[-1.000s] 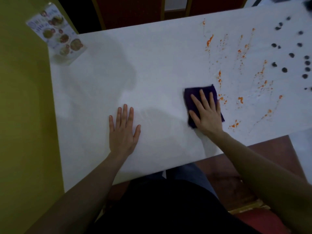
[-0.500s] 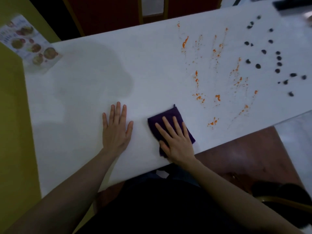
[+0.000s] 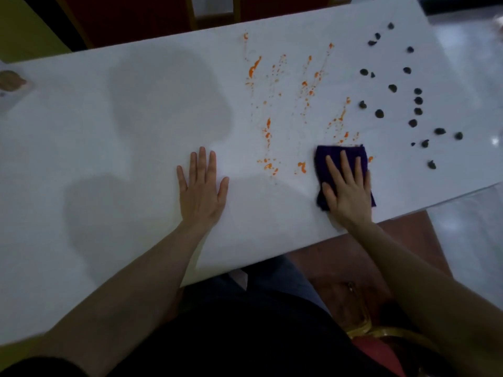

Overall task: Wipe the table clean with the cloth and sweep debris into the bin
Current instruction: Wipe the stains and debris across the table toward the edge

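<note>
My right hand point(image 3: 348, 187) presses flat on a folded dark purple cloth point(image 3: 325, 159) near the front edge of the white table point(image 3: 136, 110). The cloth lies at the lower right edge of the orange sauce splatters point(image 3: 302, 167), which spread across the table's middle. Several small dark crumbs point(image 3: 379, 113) lie scattered to the right of the splatters. My left hand point(image 3: 201, 191) rests flat on the bare table with fingers spread, holding nothing, left of the splatters. No bin is in view.
A menu card point(image 3: 12, 83) sits at the table's far left edge. Red chairs point(image 3: 152, 17) stand behind the table. A chair with a gold frame point(image 3: 381, 333) is below right, and the light floor point(image 3: 468, 221) lies to the right.
My right hand has slid the cloth to the right along the front edge, from beside my left hand to the lower right of the orange splatters. My left hand stays flat.
</note>
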